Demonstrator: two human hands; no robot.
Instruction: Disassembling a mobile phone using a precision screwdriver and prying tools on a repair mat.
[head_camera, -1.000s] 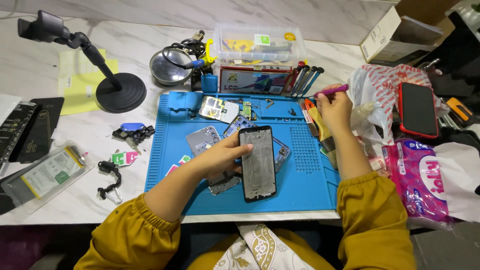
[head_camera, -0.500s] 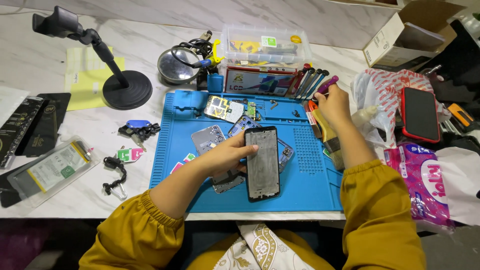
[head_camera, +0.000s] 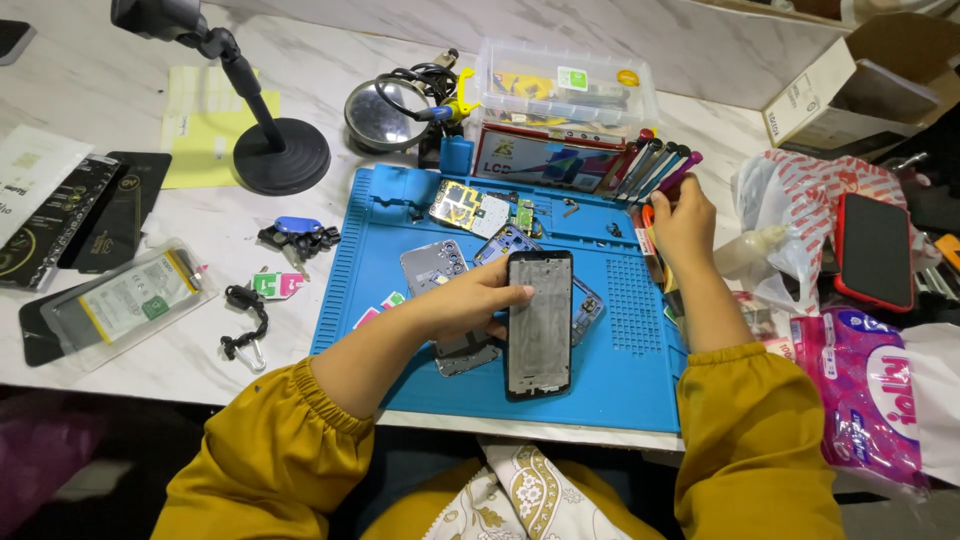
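On blue mat (head_camera: 640, 370), phone frame (head_camera: 539, 325) lengthwise, upright

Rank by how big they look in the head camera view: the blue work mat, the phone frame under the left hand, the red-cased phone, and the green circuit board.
1. Blue work mat
2. Phone frame
3. Red-cased phone, nearly the frame's size, so that order is unsure
4. Green circuit board
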